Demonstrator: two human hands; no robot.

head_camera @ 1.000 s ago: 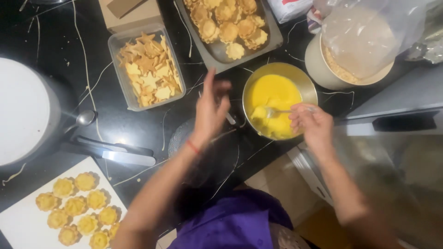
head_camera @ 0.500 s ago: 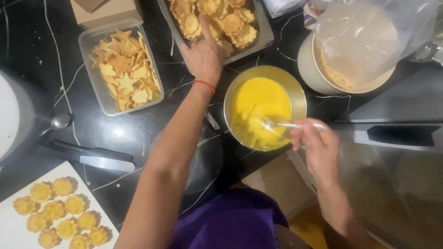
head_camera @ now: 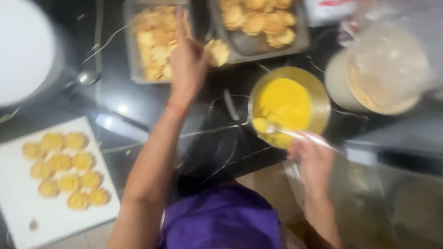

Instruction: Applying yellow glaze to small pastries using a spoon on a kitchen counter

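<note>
Progress is partial: a board [head_camera: 27, 203] at 8 o'clock carries about eleven coated pieces, while more wait in the tray [head_camera: 302, 44] at 12 o'clock. Left hand [head_camera: 189, 60] pinches one piece [head_camera: 218, 50] at the tray's edge; right hand [head_camera: 314, 159] grips a fork [head_camera: 295, 133] resting in the bowl [head_camera: 323, 99] of yellow batter.

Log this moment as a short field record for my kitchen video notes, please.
left hand: lifts a pale fried piece off the metal tray
right hand: holds a spoon in the yellow batter
bowl: metal, on the dark counter
glass dish: crumbled chips
white board: coated yellow rounds
focus: blurred
</note>
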